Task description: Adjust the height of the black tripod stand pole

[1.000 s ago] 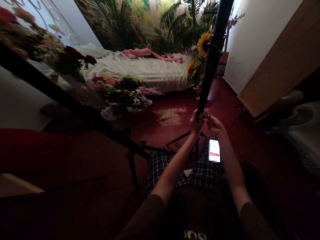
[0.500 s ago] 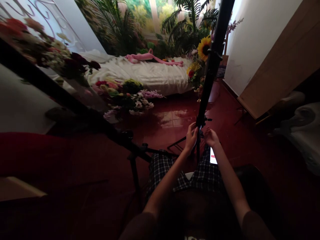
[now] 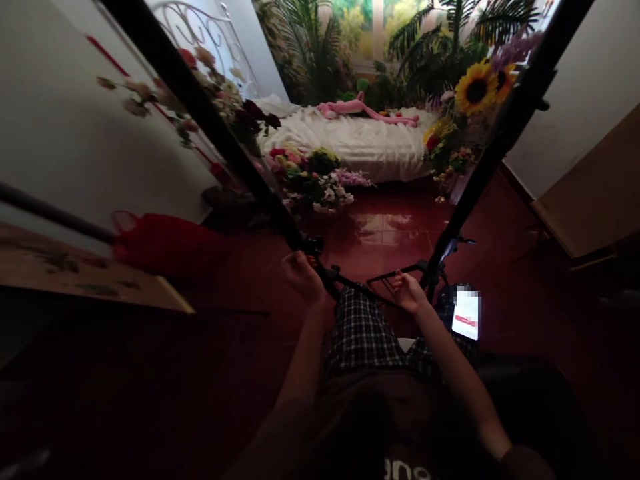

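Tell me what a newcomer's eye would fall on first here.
Probably the glowing phone at lower right, on the plaid trousers. Next, the pink plush toy on the white cloth at the back, and the sunflowers at upper right. Two black poles slant toward the top corners, the left hand beside the left one, the right hand between them.

Bare hands: two, left hand [image 3: 304, 275] and right hand [image 3: 409, 291]
Thick black poles: two, left pole [image 3: 250, 172] and right pole [image 3: 493, 157]
Lit phone [image 3: 466, 317]: one
Pink plush toy [image 3: 345, 107]: one
Draped white bed [image 3: 345, 139]: one
Sunflowers: two in view, fuller sunflower [image 3: 474, 88] and partly hidden sunflower [image 3: 505, 79]
Flower bunches: at least three, counting centre bunch [image 3: 323, 173]
Red bag [image 3: 160, 241]: one
Wooden boards: two, left board [image 3: 83, 267] and right board [image 3: 595, 193]
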Action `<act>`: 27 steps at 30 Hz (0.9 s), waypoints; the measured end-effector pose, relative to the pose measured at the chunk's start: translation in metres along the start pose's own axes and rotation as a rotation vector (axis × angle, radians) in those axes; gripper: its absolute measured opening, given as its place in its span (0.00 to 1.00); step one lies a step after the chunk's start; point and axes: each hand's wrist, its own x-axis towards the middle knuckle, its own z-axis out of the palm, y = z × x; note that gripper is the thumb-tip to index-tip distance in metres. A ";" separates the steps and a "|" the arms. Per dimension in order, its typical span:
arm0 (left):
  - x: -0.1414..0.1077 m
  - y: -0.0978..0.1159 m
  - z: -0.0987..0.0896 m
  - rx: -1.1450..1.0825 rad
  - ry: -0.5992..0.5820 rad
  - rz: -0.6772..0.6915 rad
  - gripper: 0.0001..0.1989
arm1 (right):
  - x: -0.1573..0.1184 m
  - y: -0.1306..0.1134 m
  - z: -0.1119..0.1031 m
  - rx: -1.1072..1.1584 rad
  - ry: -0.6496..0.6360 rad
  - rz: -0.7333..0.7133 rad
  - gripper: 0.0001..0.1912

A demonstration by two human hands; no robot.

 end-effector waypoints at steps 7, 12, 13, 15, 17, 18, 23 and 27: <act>0.047 0.008 0.001 0.006 -0.160 0.180 0.19 | 0.016 0.037 0.054 -0.107 -0.072 0.130 0.07; 0.049 0.003 0.011 0.073 -0.239 0.201 0.24 | 0.023 0.051 0.103 -0.202 -0.241 0.312 0.14; 0.049 0.002 0.011 0.078 -0.227 0.198 0.25 | 0.024 0.053 0.113 -0.217 -0.271 0.348 0.16; 0.047 -0.002 0.010 0.079 -0.219 0.179 0.26 | 0.027 0.056 0.133 -0.226 -0.319 0.384 0.21; 0.045 -0.004 0.009 0.073 -0.227 0.143 0.28 | 0.030 0.058 0.150 -0.214 -0.347 0.404 0.25; 0.044 -0.004 0.008 0.072 -0.232 0.128 0.29 | 0.031 0.059 0.158 -0.212 -0.350 0.416 0.27; 0.044 -0.004 0.007 0.079 -0.218 0.165 0.31 | 0.044 0.059 0.174 -0.378 -0.382 0.336 0.26; 0.047 -0.005 0.005 0.043 -0.241 0.146 0.31 | 0.052 0.056 0.167 -0.887 -0.387 -0.019 0.17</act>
